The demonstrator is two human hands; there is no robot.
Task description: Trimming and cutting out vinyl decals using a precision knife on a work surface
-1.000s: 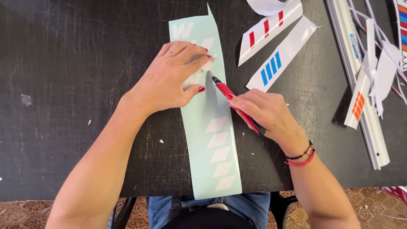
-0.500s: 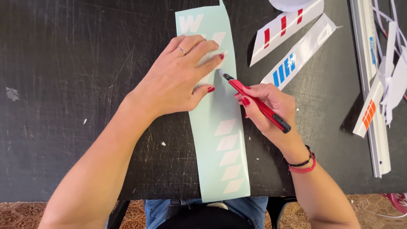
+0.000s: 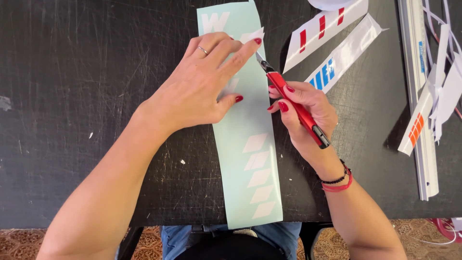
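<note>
1. Mint-green vinyl decal strip lies lengthwise on the black bench, pinned under the flat, spread left hand.
2. Right hand fingers grip a red craft knife, blade at a lifted white piece; five white slanted shapes below look unpicked.

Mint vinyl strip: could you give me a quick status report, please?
Left hand flat on mint vinyl strip. Right hand holds red craft knife, blade at strip's edge. Nothing in the way.
</note>
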